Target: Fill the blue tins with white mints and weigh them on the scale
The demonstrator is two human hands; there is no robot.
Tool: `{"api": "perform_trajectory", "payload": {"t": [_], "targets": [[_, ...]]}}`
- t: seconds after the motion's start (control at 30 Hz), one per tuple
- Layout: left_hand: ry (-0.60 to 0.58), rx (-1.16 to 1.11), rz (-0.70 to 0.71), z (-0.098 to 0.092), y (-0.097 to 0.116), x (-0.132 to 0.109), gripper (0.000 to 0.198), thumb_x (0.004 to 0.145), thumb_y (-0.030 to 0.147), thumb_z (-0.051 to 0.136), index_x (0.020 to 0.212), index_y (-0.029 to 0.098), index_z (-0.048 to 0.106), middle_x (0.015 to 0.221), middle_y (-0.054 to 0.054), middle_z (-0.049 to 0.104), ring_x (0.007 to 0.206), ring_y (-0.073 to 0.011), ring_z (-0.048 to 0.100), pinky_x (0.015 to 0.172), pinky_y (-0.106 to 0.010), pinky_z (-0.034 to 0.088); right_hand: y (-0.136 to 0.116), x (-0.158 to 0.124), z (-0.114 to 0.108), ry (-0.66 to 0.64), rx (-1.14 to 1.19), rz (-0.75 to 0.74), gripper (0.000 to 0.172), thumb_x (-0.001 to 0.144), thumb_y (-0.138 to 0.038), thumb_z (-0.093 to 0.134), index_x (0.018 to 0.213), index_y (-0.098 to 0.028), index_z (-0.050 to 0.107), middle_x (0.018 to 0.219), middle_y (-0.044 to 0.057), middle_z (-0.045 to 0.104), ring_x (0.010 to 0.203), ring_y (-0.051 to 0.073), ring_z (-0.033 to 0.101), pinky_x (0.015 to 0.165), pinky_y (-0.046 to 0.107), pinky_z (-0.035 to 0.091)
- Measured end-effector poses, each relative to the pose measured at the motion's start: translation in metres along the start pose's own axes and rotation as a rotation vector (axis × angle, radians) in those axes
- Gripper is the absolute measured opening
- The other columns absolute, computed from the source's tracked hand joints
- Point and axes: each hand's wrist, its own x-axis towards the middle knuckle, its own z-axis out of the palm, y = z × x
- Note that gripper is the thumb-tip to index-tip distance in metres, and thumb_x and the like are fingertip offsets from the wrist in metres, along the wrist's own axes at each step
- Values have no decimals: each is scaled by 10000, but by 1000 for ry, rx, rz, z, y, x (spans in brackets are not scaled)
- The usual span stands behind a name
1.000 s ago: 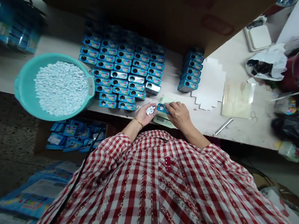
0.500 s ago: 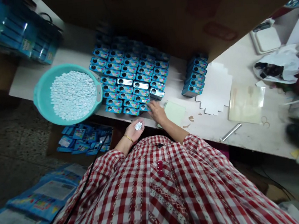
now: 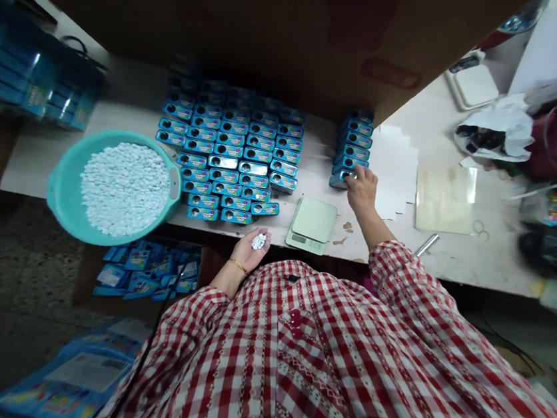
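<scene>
My left hand (image 3: 249, 249) is palm up and cupped near the table's front edge, holding a small heap of white mints (image 3: 259, 241). At the right, my right hand (image 3: 363, 189) has its fingers closed on the nearest blue tin (image 3: 339, 179) of a short row. A large block of blue tins (image 3: 229, 153) with round dark openings on top stands ahead of my left hand. Between my hands lies a pale green kitchen scale (image 3: 314, 220) with a small display. A turquoise basin (image 3: 58, 197) to the left carries a broad pile of the same white mints (image 3: 125, 186).
A big cardboard box (image 3: 249, 38) rises behind the tins. Beneath the basin, a carton holds blue packets (image 3: 147, 271). Farther right on the table are white card sheets (image 3: 394, 162), a clear plastic sheet (image 3: 443, 200), a metal tube (image 3: 427, 244) and a white bag (image 3: 493, 127).
My right hand has left the front of the large tin block and moved right to the short row. My left hand still holds the mints. The scale is now uncovered.
</scene>
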Motion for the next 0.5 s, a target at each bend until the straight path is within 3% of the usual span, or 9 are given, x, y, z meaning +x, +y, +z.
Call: {"api": "perform_trajectory", "payload": {"t": [0.17, 0.3, 0.5], "targets": [[-36, 6, -11, 4, -4, -1, 238, 896, 147, 438, 763, 96, 630, 636, -73, 623, 572, -110, 610, 486, -186, 518, -38, -45, -27, -102, -50, -187, 264, 915, -220, 377, 954, -209, 638, 1207, 104, 524, 1039, 264, 431, 924, 489, 350], [-75, 42, -31, 13, -9, -1, 249, 891, 125, 438, 739, 81, 629, 651, -90, 633, 600, -115, 620, 528, -185, 524, -70, -76, -29, -254, -130, -348, 245, 891, -149, 408, 982, -205, 629, 1176, 107, 551, 973, 244, 468, 839, 423, 402], [-123, 97, -55, 17, -14, -3, 230, 874, 92, 435, 809, 68, 655, 705, -117, 668, 700, -155, 655, 677, -250, 551, -124, -93, -29, -294, -18, -366, 289, 933, -204, 366, 1115, -195, 591, 1250, 108, 530, 1134, 283, 430, 949, 475, 377]]}}
